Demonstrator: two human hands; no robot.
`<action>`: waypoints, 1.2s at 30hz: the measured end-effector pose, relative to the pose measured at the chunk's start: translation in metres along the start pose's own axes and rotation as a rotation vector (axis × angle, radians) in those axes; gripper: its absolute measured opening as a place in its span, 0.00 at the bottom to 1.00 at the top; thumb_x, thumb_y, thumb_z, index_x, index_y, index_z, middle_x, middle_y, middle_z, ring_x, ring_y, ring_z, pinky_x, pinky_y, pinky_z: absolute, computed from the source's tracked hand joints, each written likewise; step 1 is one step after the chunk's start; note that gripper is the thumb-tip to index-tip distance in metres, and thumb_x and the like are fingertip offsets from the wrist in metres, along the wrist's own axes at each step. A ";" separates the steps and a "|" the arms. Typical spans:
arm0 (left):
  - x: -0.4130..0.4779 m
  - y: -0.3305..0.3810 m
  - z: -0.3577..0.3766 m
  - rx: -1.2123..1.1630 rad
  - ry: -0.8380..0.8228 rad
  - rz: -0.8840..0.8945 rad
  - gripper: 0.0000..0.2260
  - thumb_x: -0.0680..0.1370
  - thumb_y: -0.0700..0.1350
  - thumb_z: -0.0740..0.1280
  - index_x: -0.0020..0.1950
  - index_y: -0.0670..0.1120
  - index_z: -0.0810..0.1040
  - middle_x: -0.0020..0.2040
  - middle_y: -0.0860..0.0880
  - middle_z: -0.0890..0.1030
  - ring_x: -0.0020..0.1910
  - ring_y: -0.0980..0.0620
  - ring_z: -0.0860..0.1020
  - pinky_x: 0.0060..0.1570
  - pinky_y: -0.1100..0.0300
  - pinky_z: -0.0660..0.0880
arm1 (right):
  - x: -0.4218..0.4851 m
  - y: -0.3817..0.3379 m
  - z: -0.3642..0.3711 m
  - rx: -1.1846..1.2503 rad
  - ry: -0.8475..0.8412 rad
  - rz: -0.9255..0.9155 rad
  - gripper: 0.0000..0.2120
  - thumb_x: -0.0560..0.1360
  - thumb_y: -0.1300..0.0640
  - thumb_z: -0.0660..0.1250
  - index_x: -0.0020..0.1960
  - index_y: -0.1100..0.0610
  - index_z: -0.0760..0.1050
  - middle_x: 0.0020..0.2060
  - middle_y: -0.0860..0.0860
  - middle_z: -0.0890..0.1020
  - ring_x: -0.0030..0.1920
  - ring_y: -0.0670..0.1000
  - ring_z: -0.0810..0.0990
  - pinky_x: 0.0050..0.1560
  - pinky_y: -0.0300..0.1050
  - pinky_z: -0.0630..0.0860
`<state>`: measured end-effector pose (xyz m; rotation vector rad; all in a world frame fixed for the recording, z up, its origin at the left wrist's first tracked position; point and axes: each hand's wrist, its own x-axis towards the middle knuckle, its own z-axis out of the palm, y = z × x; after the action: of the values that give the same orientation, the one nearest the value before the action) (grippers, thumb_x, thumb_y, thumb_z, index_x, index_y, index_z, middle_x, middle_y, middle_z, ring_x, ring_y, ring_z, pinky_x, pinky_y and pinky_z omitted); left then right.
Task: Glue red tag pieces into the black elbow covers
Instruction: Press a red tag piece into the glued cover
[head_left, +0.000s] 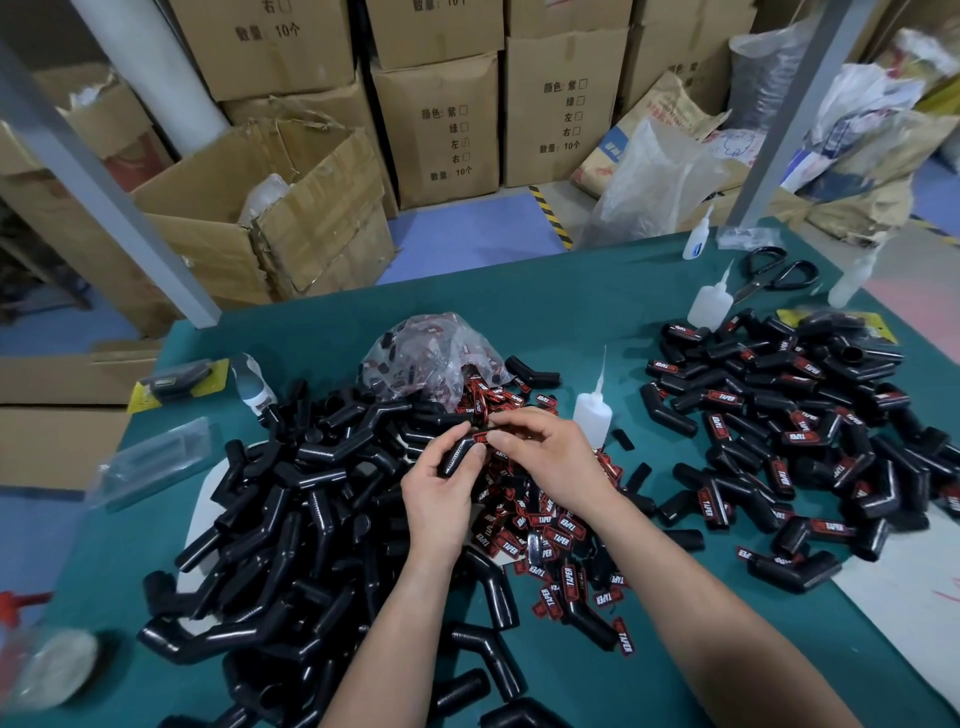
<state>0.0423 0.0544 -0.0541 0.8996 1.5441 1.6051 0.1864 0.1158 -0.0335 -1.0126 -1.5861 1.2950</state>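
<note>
Both forearms bare, reaching fwd from bottom edge, converging at centre. L hand back up, fingers & thumb curled round black elbow cover. R hand just beside, thumb & index pinching red tag against it.

Bright, even indoor light from overhead, no hard shadows anywhere. There are just soft dark patches on the green table beneath the left hand and right hand. White streaks of sheen run along the black elbow covers at 8 o'clock, and the clear bag at 12 glares milky. Dead centre is sharp, and the lettering on the red tags reads cleanly. Out at 8 o'clock a pale round object smears into blur. The plastic sleeve at 9 is soft too. Grey posts at 10 and 2 splay outward at the top, bent by the wide angle.
</note>
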 end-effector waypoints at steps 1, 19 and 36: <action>0.000 0.000 0.000 0.003 -0.003 -0.001 0.16 0.77 0.41 0.77 0.52 0.65 0.86 0.55 0.59 0.87 0.57 0.59 0.84 0.61 0.62 0.79 | 0.000 0.000 0.001 0.022 0.004 0.005 0.08 0.75 0.54 0.75 0.54 0.47 0.85 0.52 0.40 0.84 0.51 0.43 0.84 0.52 0.33 0.77; -0.001 0.001 -0.001 -0.014 0.025 0.005 0.13 0.76 0.41 0.78 0.52 0.60 0.86 0.55 0.55 0.87 0.58 0.55 0.84 0.63 0.54 0.79 | -0.006 0.013 0.013 0.157 0.068 -0.056 0.15 0.75 0.61 0.75 0.55 0.42 0.84 0.55 0.45 0.83 0.61 0.50 0.81 0.63 0.44 0.77; -0.002 0.002 -0.001 -0.041 -0.029 0.059 0.16 0.76 0.38 0.78 0.53 0.60 0.86 0.53 0.53 0.87 0.55 0.54 0.85 0.56 0.63 0.80 | -0.010 0.021 0.014 0.260 0.093 -0.136 0.19 0.75 0.65 0.74 0.57 0.43 0.83 0.55 0.46 0.83 0.60 0.50 0.82 0.60 0.39 0.76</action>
<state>0.0426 0.0522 -0.0516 0.9498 1.4723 1.6520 0.1781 0.1052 -0.0567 -0.7785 -1.3513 1.3007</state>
